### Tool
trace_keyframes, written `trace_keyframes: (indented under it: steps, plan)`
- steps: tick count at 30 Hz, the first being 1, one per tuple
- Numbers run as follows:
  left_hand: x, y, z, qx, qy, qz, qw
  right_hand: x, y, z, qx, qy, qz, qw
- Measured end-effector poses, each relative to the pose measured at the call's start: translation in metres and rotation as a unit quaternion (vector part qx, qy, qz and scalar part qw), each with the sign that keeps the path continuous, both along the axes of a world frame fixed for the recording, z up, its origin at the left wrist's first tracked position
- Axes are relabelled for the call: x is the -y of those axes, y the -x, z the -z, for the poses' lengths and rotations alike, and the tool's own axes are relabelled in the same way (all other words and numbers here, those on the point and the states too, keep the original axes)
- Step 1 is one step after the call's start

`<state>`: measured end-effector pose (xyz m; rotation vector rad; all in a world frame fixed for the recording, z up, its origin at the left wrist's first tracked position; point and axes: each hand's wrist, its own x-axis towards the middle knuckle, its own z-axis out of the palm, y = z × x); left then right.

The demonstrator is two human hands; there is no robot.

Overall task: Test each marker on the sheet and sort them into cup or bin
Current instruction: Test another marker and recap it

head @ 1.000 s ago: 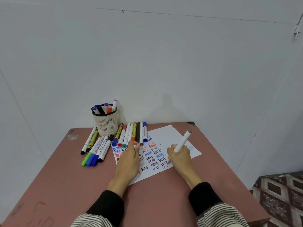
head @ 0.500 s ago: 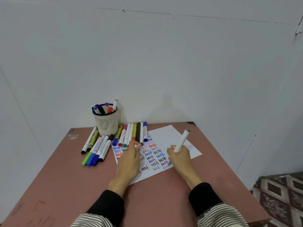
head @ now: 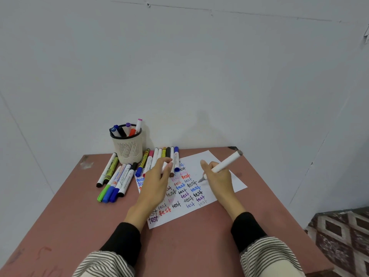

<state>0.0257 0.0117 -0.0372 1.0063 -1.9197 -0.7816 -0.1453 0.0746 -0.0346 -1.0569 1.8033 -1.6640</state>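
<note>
Your right hand (head: 216, 177) has carried the white marker (head: 223, 164) up the sheet (head: 201, 162), its tip now beside the upper words.

Left of centre, the cup (head: 127, 149) stands with loose markers (head: 115, 180) below it. At centre your left hand (head: 156, 182) pinches a white cap (head: 164, 166). Your right fingers curl round the marker, long axis slanting, tip lower left on the paper, grey end upper right.
</note>
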Motion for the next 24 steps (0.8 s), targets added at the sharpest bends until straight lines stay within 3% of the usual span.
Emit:
trace_keyframes:
  steps: [8,18,24]
  plan:
    - [0.028,0.001,-0.004,-0.060,-0.072,-0.002,0.996,0.039,-0.014,-0.007,0.071,0.045,-0.023,0.996]
    - [0.039,-0.005,0.004,-0.078,-0.038,-0.031,0.996,0.056,-0.016,0.002,0.216,0.060,-0.070,0.972]
    - [0.044,-0.003,0.009,-0.103,-0.053,-0.030,0.993,0.062,-0.014,0.002,0.227,0.066,-0.076,0.969]
